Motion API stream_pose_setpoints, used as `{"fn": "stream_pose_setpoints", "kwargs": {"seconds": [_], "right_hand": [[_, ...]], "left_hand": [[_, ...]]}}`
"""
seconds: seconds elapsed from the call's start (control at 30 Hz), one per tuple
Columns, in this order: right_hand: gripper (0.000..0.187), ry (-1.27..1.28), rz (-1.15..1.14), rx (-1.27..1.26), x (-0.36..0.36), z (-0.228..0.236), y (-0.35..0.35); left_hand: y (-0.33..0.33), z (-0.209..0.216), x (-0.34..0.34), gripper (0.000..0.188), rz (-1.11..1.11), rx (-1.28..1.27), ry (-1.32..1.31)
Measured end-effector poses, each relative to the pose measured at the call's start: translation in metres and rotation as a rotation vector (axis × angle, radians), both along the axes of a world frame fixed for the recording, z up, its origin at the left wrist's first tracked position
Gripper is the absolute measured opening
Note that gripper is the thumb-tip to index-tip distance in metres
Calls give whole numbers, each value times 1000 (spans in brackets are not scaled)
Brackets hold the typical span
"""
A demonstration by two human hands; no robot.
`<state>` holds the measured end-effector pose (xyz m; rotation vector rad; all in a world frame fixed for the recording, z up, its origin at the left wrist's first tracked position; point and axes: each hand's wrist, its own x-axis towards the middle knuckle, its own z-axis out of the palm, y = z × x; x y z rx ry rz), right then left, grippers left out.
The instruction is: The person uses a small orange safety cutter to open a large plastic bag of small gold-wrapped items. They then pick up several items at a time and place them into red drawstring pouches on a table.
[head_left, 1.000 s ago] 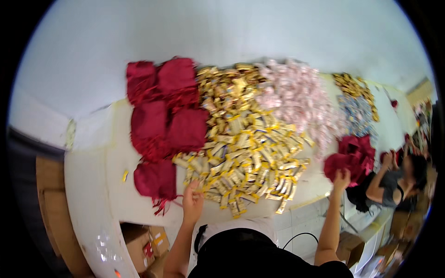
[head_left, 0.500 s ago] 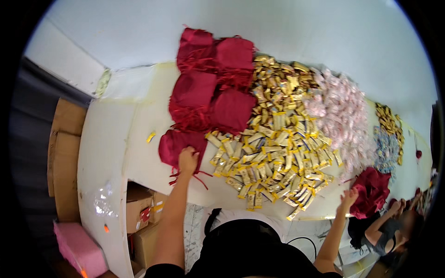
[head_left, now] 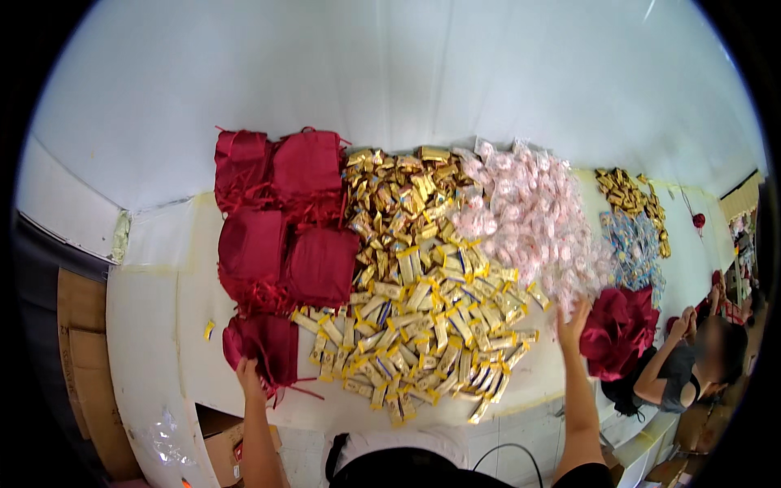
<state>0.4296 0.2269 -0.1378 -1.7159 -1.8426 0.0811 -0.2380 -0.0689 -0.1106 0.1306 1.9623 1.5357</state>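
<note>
At the near left of the table, a dark red drawstring pouch (head_left: 275,346) lies with its ribbons trailing to the near side. My left hand (head_left: 250,377) is closed on the near edge of this pouch, and the fabric partly hides its fingertips. Further right, my right hand (head_left: 574,322) reaches forward with fingers apart and nothing visible in it. Its fingertips are at the near edge of a heap of pink-and-white wrapped sweets (head_left: 533,220); whether they touch is unclear. Just right of that hand sits a bunched dark red fabric bundle (head_left: 620,333).
Stacked red pouches (head_left: 319,264) lie beyond my left hand. Between my hands spreads a heap of yellow-ended wrapped bars (head_left: 439,325), with gold-wrapped sweets (head_left: 403,191) behind. Blue-wrapped sweets (head_left: 633,244) lie far right. Another person (head_left: 683,366) works at the right.
The view has shifted, so the table sits lower and further left. My right hand has moved forward from beside the fabric bundle to the pink sweets. My left hand stays at the near pouch.
</note>
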Motion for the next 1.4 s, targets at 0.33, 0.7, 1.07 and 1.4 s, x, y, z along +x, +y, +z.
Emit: {"fn": "stream_pose_setpoints", "kwargs": {"seconds": [0.33,0.7,1.07,1.4], "right_hand": [[51,-315,-231,-203,144,-46,279],[60,-530,-224,-272,111,-164,350],[46,-459,194,-202,-68,-169,242],[27,430,422,-278,-125,-21,185]], "left_hand": [[104,50,61,12,-759,-577,1243],[110,-70,65,11,-403,-634,1000],[90,-42,73,10,-300,-464,833],[63,107,65,16,-98,-244,1087]]}}
